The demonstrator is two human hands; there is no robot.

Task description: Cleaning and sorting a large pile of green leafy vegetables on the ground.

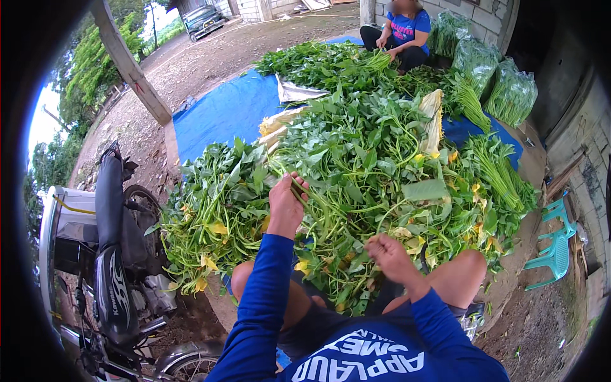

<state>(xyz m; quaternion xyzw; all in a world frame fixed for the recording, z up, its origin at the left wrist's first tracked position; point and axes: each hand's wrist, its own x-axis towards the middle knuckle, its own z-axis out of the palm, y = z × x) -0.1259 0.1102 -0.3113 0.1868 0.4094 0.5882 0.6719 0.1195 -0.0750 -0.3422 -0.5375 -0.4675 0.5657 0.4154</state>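
The left hand (286,202) is closing around a few green stems (276,167), fingers curled in with little gap left. The stems are sitting just above the fist at the near left of the leafy pile (356,146), their long axis running aslant: one end is pointing up-left, away from the person, the other is poking out on the fist's right side. Their far ends are merging with the leaves, so their full length is hard to tell.

The right hand (392,256) is hovering over the pile's near edge, blurred, fingers bent and tips close together. A thin stalk from a broad leaf (425,190) is slanting down-left toward those fingertips; whether they are pinching it cannot be told.

The pile is lying on a blue tarp (219,111). A bundle (496,172) is resting at its right. Beyond, a co-worker (410,28) is sitting beside filled clear bags (511,95).
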